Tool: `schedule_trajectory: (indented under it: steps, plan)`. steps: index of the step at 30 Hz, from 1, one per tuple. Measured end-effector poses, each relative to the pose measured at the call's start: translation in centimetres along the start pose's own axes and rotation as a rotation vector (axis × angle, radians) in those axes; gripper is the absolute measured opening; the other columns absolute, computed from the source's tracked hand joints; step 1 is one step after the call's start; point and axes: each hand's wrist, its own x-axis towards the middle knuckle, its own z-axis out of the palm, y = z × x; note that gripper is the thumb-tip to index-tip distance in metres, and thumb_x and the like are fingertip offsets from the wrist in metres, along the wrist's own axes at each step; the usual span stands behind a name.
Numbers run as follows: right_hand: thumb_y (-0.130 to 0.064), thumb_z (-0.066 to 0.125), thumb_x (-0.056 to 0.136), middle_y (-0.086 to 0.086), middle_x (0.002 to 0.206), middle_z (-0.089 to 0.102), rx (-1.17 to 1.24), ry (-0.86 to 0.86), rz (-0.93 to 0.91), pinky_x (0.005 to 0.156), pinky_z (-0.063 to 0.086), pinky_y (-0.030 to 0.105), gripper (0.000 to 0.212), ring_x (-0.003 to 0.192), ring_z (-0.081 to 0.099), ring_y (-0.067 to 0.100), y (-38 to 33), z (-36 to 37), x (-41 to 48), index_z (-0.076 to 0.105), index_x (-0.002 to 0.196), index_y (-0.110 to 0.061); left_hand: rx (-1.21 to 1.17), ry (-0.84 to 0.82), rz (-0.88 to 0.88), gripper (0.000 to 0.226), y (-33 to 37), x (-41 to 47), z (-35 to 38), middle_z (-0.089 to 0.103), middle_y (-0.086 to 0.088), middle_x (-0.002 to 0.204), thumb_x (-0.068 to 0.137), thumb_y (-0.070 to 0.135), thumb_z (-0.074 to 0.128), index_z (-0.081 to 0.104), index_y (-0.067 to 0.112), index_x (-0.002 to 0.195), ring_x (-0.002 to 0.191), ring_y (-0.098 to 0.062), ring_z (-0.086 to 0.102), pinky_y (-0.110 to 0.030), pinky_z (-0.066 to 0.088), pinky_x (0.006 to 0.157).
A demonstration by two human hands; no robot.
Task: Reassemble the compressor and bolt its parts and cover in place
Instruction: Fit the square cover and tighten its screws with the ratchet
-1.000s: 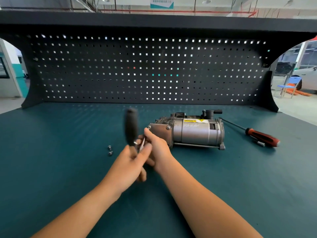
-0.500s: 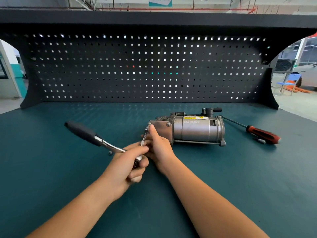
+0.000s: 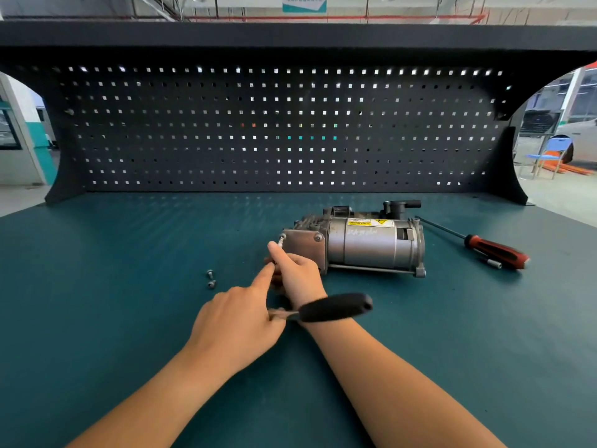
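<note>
The compressor (image 3: 371, 245) lies on its side just beyond the grip, cover (image 3: 303, 248) facing the hands so its corner is reachable. The left hand (image 3: 235, 318) clasps the ratchet (image 3: 336, 307) by its head, apparently to spin it. The right hand (image 3: 298, 274) pinches the extension shaft (image 3: 281, 241), steadying it. Two spare bolts (image 3: 210, 278) wait just left.

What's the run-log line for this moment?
step: bolting cover | left hand: grips ratchet | right hand: steadies extension on bolt | loose: two bolts
</note>
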Motion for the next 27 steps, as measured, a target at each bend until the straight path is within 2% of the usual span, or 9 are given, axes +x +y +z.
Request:
schedule_trajectory:
  steps: [4, 6, 8, 11, 14, 18, 20, 25, 27]
  plan:
    - [-0.025, 0.062, 0.089, -0.001, 0.055, 0.055, 0.075, 0.009, 0.088, 0.048, 0.043, 0.016, 0.027, 0.049, 0.052, 0.008, -0.6, 0.0, 0.0, 0.061, 0.067, -0.009, -0.459, -0.073, -0.001, 0.061, 0.5, 0.0, -0.1, 0.067, 0.016, 0.099, 0.083, 0.046, 0.056, 0.031, 0.04, 0.139, 0.092, -0.011, 0.063, -0.021, 0.049, 0.076]
    - [-0.023, 0.06, 0.091, -0.002, 0.056, 0.058, 0.147, -0.013, 0.154, 0.056, 0.046, 0.02, 0.026, 0.051, 0.055, 0.009, -0.8, -0.1, 0.2, 0.059, 0.068, -0.011, -0.718, -0.125, -0.054, 0.038, 1.0, 0.0, -0.1, 0.069, 0.009, 0.077, 0.088, 0.042, 0.055, 0.049, 0.029, 0.123, 0.07, -0.005, 0.064, -0.009, 0.043, 0.06]
    - [-0.023, 0.059, 0.091, -0.002, 0.057, 0.06, 0.203, -0.025, 0.181, 0.063, 0.047, 0.025, 0.026, 0.058, 0.057, 0.013, -0.8, -0.2, 0.2, 0.06, 0.068, -0.011, -1.009, -0.187, -0.168, 0.023, 1.6, -0.1, -0.2, 0.057, 0.001, 0.049, 0.095, 0.04, 0.044, 0.055, 0.025, 0.108, 0.036, -0.01, 0.045, -0.015, 0.035, 0.042]
    - [-0.026, 0.062, 0.089, -0.001, 0.056, 0.061, 0.306, -0.051, 0.23, 0.065, 0.048, 0.026, 0.026, 0.057, 0.057, 0.014, -1.0, -0.4, 0.4, 0.062, 0.07, -0.008, -1.592, -0.283, -0.442, 0.034, 2.0, -0.1, -0.8, 0.052, -0.005, 0.048, 0.096, 0.044, 0.036, 0.061, 0.021, 0.099, 0.027, -0.009, 0.028, -0.016, 0.025, 0.035]
    - [-0.028, 0.059, 0.092, -0.003, 0.051, 0.06, 0.32, -0.082, 0.243, 0.057, 0.045, 0.022, 0.028, 0.049, 0.053, 0.009, -1.0, -0.3, 0.6, 0.061, 0.071, -0.009, -1.786, -0.333, -0.609, 0.025, 2.0, 0.0, -1.2, 0.048, -0.002, 0.046, 0.094, 0.034, 0.043, 0.06, 0.016, 0.09, 0.026, -0.008, 0.026, -0.016, 0.026, 0.03]
    - [-0.032, 0.055, 0.093, -0.004, 0.051, 0.061, 0.22, -0.112, 0.2, 0.059, 0.041, 0.022, 0.033, 0.052, 0.05, 0.011, -0.8, -0.4, 0.5, 0.062, 0.07, -0.011, -1.344, -0.302, -0.465, 0.016, 1.7, 0.3, -0.8, 0.04, -0.001, 0.041, 0.088, 0.004, 0.042, 0.055, 0.009, 0.081, 0.028, -0.008, 0.018, -0.014, 0.018, 0.032]
    - [-0.032, 0.056, 0.093, -0.004, 0.051, 0.062, 0.147, -0.083, 0.155, 0.059, 0.041, 0.024, 0.034, 0.05, 0.052, 0.011, -0.5, -0.4, 0.3, 0.063, 0.068, -0.01, -1.025, -0.244, -0.361, 0.016, 1.0, 0.4, -0.9, 0.043, 0.0, 0.041, 0.085, -0.001, 0.041, 0.056, 0.005, 0.083, 0.031, -0.01, 0.026, -0.015, 0.023, 0.035]
    - [-0.03, 0.062, 0.089, 0.003, 0.063, 0.065, -0.073, -0.019, 0.025, 0.073, 0.051, 0.033, 0.036, 0.064, 0.059, 0.016, 0.2, 0.6, -0.2, 0.06, 0.059, -0.01, 0.195, -0.201, -0.052, 0.033, 0.1, -0.2, -0.9, 0.062, 0.0, 0.097, 0.088, 0.033, 0.045, 0.04, 0.02, 0.117, 0.09, -0.026, 0.06, -0.031, 0.034, 0.061]
    - [-0.031, 0.063, 0.088, 0.002, 0.061, 0.065, -0.133, -0.001, 0.006, 0.073, 0.052, 0.029, 0.037, 0.061, 0.061, 0.013, 0.2, 0.7, -0.4, 0.061, 0.058, -0.011, 0.354, -0.198, 0.046, 0.04, 0.8, -0.6, -0.4, 0.062, 0.0, 0.106, 0.089, 0.04, 0.044, 0.034, 0.017, 0.12, 0.099, -0.026, 0.061, -0.031, 0.034, 0.062]
